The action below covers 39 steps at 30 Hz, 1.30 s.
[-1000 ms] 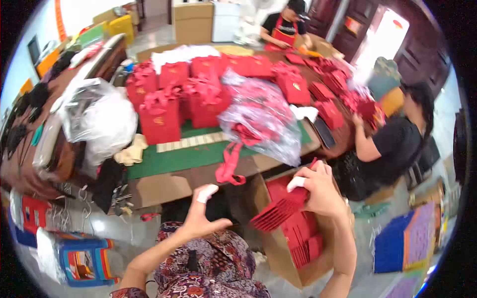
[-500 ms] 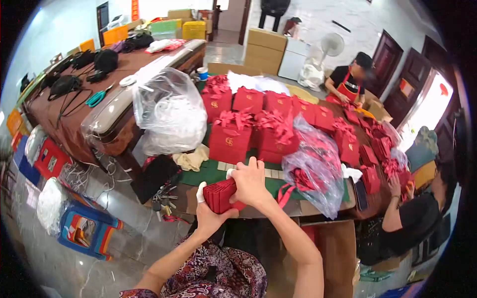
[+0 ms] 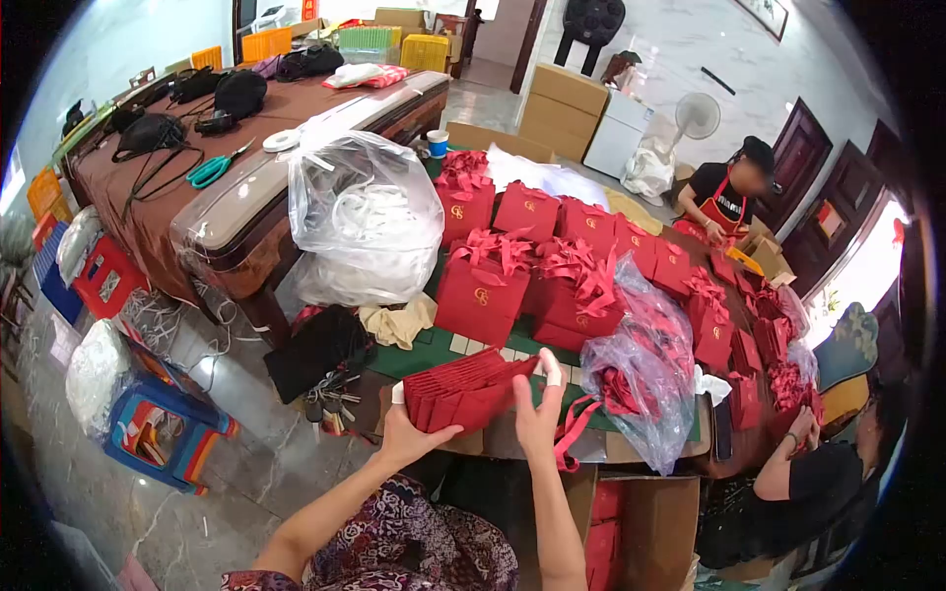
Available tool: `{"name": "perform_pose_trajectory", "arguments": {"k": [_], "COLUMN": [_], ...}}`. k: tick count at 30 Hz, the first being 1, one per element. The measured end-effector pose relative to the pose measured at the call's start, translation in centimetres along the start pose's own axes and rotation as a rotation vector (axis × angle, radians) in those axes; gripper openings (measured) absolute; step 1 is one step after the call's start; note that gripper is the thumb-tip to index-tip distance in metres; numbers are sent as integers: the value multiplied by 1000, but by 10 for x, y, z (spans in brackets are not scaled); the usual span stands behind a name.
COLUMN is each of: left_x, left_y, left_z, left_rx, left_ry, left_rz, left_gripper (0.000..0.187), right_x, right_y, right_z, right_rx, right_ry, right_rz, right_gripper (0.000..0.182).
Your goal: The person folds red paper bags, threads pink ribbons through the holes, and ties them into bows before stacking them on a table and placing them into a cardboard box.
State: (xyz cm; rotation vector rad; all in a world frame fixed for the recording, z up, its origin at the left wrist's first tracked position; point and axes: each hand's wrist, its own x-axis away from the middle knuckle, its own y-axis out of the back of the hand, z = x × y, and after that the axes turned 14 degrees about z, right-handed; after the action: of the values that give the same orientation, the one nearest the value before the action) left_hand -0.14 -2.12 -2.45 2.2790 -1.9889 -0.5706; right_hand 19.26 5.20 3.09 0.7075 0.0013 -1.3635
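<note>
A fanned stack of flat red paper bags (image 3: 458, 392) is in front of me, above the front edge of the table. My left hand (image 3: 412, 435) grips its left end from below, thumb along the lower front and a white cover on one fingertip. At the other end is my right hand (image 3: 538, 419), with thumb and fingers apart beside the stack's right edge. White covers show on its fingertips too. Just behind the stack stands a finished red gift bag (image 3: 480, 300) with a gold logo and ribbon bows.
Several red bags (image 3: 581, 305) and a clear plastic bag of red ribbon (image 3: 641, 364) crowd the table. Left are a bag of white cord (image 3: 370, 231) and keys (image 3: 333, 402). An open carton (image 3: 655, 522) sits below. Two people work at right, one a co-worker in a red apron (image 3: 727, 202).
The stack has spread into a wider fan. My right hand has shifted from its top to its right end, with the fingers opened. The camera view has turned slightly left.
</note>
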Motion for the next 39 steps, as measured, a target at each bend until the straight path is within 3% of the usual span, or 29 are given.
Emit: {"name": "perform_pose_trajectory", "arguments": {"k": [2, 4, 8, 9, 11, 13, 15, 18, 22, 24, 26, 28, 31, 33, 35, 37, 39], "left_x": [2, 3, 8, 9, 8, 8, 9, 23, 21, 20, 20, 18, 11, 3, -16, -26, -32], "left_y": [2, 1, -3, -4, -6, -3, 3, -6, -8, -9, -12, -15, -4, 8, 35, 47, 53], "left_z": [-4, -2, 7, 6, 8, 6, 2, 15, 8, 14, 18, 15, 7, 12, -18, -26, -16], "left_rx": [-11, -18, 21, -2, 15, 33, -146, 125, -44, -17, 10, 233, 213, 184, -448, -547, -815], "left_ry": [-5, -10, -100, -147, -163, -182, -161, -140, -123, -110, -102, -39, -83, -152, -504, -562, -561], "left_rz": [13, 23, 33, 12, 22, 37, 54, 106, 51, 58, 72, 10, 39, -1, -102, -79, 1], "left_gripper": [96, 98, 107, 109, 112, 115, 111, 103, 92, 87, 82, 72, 73, 68, 67, 65, 64], "right_x": [2, 3, 10, 10, 14, 15, 16, 25, 34, 39, 41, 37, 33, 33, 26, 12, -3], "right_y": [-12, -30, -47, -52, -63, -66, -67, -64, -71, -72, -73, -71, -64, -54, -50, -49, -53], "right_z": [-29, -49, -38, -32, -18, -19, -23, -20, -44, -55, -58, -53, -41, -25, 0, 17, 31], "right_rx": [-106, -651, -766, -662, -561, -629, -747, -798, -767, -961, -927, -892, -882, -314, -453, -913, -989], "right_ry": [-89, -228, -269, -176, -68, -114, -138, -98, -130, -128, -126, -123, -28, -222, -195, -245, -351], "right_rz": [-21, -42, 36, 77, 22, -3, -2, 16, 9, 44, 60, 73, 46, -53, -20, 142, 147], "right_gripper": [51, 46, 50, 48, 46, 45, 46, 48, 56, 59, 61, 63, 63, 64, 63, 66, 69]}}
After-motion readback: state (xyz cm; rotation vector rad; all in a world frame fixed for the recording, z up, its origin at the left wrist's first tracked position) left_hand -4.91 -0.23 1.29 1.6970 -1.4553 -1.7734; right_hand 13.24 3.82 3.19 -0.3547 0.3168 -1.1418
